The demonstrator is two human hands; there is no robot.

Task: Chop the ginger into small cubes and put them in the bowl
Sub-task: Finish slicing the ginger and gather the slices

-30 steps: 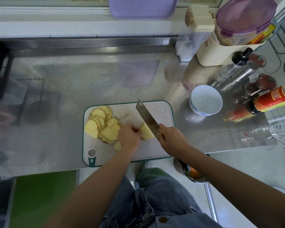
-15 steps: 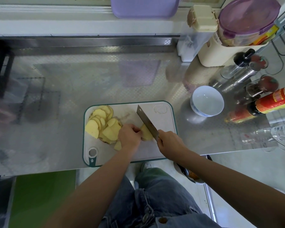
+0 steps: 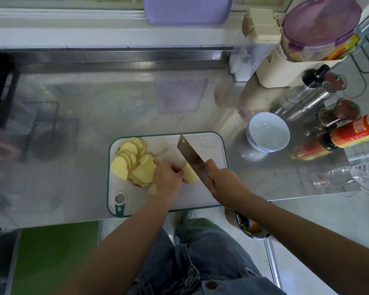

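A white cutting board (image 3: 213, 194) with a green rim lies at the counter's front edge. A pile of pale yellow ginger slices (image 3: 132, 162) covers its left half. My left hand (image 3: 167, 179) holds a chunk of ginger (image 3: 189, 174) down on the board with curled fingers. My right hand (image 3: 225, 183) grips the handle of a cleaver (image 3: 192, 157); its blade stands against the right side of the chunk, tip pointing away from me. A white bowl (image 3: 267, 135), with nothing in it, sits on the counter to the right of the board.
Sauce bottles (image 3: 349, 135), spice shakers and glass jars crowd the counter's right side. A cream container (image 3: 285, 71) with a purple-lidded box stands at the back right. A steel bowl (image 3: 250, 227) of scraps sits below the counter edge, by my jeans.
The cleaver went down into the ginger chunk half a second ago and stands a little higher and more upright now. My left hand keeps its hold on the chunk.
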